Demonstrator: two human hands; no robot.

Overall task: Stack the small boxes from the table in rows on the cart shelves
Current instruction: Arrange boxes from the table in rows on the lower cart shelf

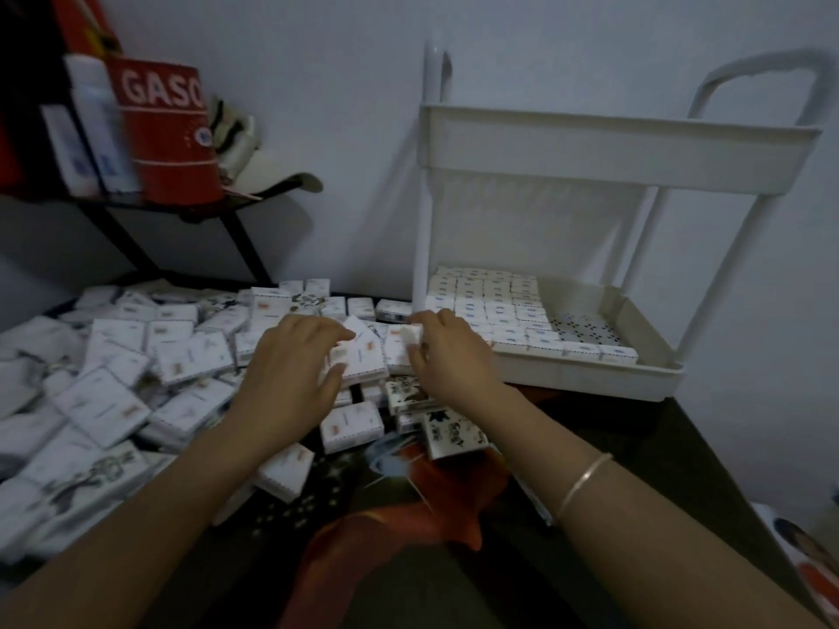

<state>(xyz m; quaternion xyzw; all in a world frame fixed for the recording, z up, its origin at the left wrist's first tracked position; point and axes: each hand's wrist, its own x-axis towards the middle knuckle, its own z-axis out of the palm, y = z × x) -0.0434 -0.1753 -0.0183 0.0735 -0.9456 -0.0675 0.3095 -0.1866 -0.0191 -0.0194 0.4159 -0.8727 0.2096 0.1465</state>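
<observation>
We see the small boxes (190, 356) lying in a loose white heap across the left and middle of the bench (604, 474), many flat and some tilted over one another. Near the heap's right edge the left hand (290, 370) curls its fingers over the top of a tilted box (363, 356), with the thumb pressed against that box's near side. Just beside it, the right hand (449, 351) pinches a raised box (408, 334) between fingertips and thumb, held a little above the heap and close to the cart's front corner. A thin bangle (583, 483) circles the right forearm.

To the right stands the white cart (613, 147) on the bench, against the wall. On its lower shelf (590, 372) we find rows of boxes (490, 306) packed side by side, filling the left and front parts; a patch of the shelf's perforated floor shows at the right rear. We cannot see into the upper shelf.

A dark, orange-patterned cloth (363, 547) covers the bench in front. At upper left a black wall shelf (190, 206) carries a red can (168, 129) and white bottles (97, 124).
</observation>
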